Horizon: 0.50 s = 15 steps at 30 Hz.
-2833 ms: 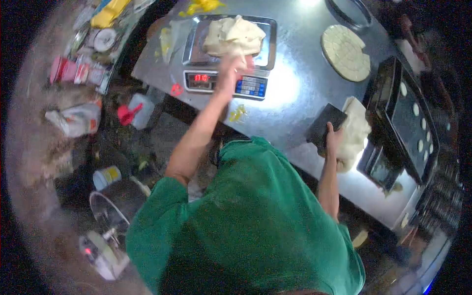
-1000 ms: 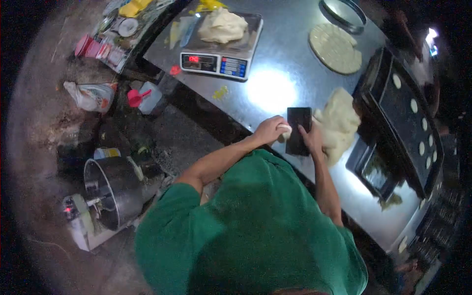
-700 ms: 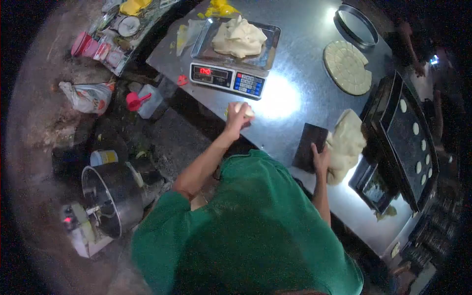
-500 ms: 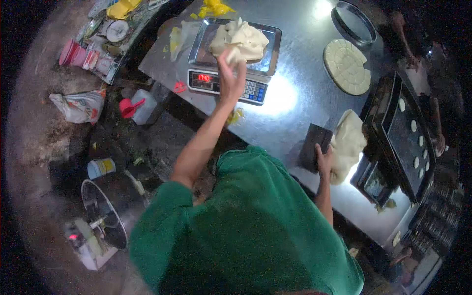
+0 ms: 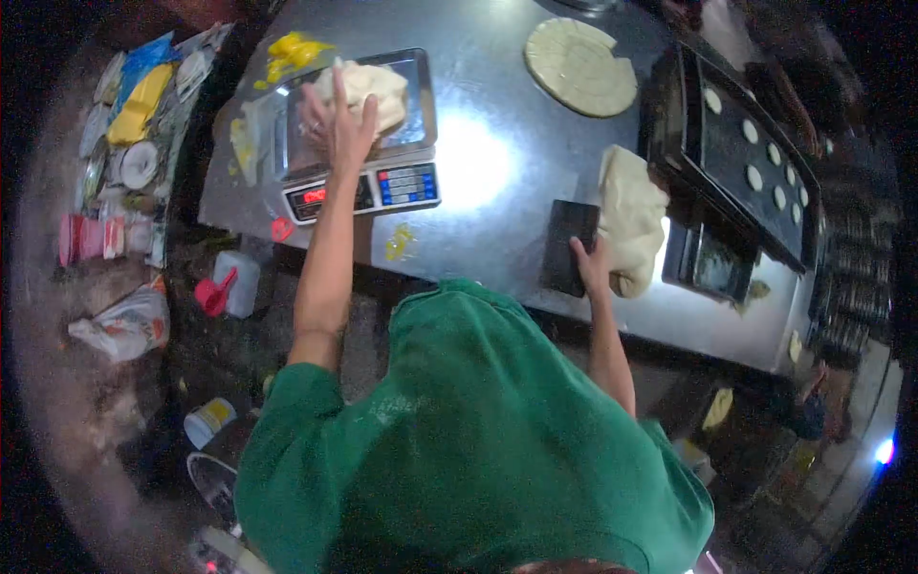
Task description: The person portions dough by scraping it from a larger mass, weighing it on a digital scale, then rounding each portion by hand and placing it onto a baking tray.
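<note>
On the steel tray of a digital scale (image 5: 409, 186) sits a pale lump of dough (image 5: 382, 96). My left hand (image 5: 349, 139) lies against the near left side of that lump, its fingers spread. The red display is partly covered by my forearm, and its figure is hard to read. To the right, my right hand (image 5: 594, 266) grips a dark, flat rectangular dough scraper (image 5: 568, 239) standing along a larger mass of dough (image 5: 633, 215). This bigger piece rests on the metal table (image 5: 478, 244) just beyond my fingers.
A round, scored dough disc (image 5: 581, 67) lies at the back. Black baking trays (image 5: 736, 153), the upper one bearing several small dough rounds, stand at the right. Yellow plastic scraps (image 5: 296, 53) lie behind the scale. A jug with a pink scoop (image 5: 217, 295) is at the lower left.
My left hand has gone from bunched fingers at the dough's near edge to spread fingers on its side. The lump looks more compact. The view has shifted; my right hand still grips the scraper.
</note>
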Tool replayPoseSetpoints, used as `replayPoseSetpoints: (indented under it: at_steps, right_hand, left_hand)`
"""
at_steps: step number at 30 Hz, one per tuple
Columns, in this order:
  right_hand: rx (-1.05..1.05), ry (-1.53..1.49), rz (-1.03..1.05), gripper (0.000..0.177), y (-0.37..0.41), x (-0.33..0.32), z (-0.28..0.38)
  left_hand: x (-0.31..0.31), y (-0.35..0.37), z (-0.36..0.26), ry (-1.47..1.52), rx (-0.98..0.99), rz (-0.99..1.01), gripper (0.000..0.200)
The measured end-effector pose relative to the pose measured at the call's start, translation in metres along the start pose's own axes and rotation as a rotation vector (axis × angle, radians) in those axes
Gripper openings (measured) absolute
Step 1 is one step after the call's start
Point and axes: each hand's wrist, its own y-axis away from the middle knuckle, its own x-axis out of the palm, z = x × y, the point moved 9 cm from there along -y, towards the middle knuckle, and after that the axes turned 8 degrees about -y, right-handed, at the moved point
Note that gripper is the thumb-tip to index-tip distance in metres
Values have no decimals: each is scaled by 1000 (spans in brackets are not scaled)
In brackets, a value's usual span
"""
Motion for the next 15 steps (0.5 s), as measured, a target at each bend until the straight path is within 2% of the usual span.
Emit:
replayPoseSetpoints:
  at_steps: [2, 3, 4, 5, 6, 8, 10, 11, 12, 15]
  right_hand:
    - [-1, -42, 40, 55, 2, 1, -18]
    - [6, 40, 16, 56, 10, -3, -23]
    - [13, 120, -6, 57, 20, -4, -17]
    - [-81, 143, -11, 56, 32, -3, 8]
    - [-16, 276, -12, 51, 43, -9, 11]
    - [40, 84, 6, 45, 61, -22, 13]
    - [-33, 20, -105, 43, 76, -55, 16]
    - [-68, -13, -156, 42, 85, -70, 19]
    - [59, -139, -160, 49, 92, -87, 7]
    - [-6, -202, -358, 44, 103, -150, -27]
  left_hand:
    - [-17, 19, -36, 55, 9, -92, 81]
    - [-22, 34, -58, 76, 3, -77, 76]
    - [-17, 50, -79, 158, 21, -19, 70]
    - [-9, 65, -100, 238, 38, 39, 63]
    - [-3, 81, -121, 316, 54, 98, 57]
    - [11, 116, -175, 517, 88, 311, 36]
    - [23, 157, -231, 664, 26, 544, 27]
    - [28, 177, -261, 690, 55, 686, 26]
    - [34, 196, -288, 711, 81, 826, 25]
    - [65, 238, -347, 802, 226, 911, 26]
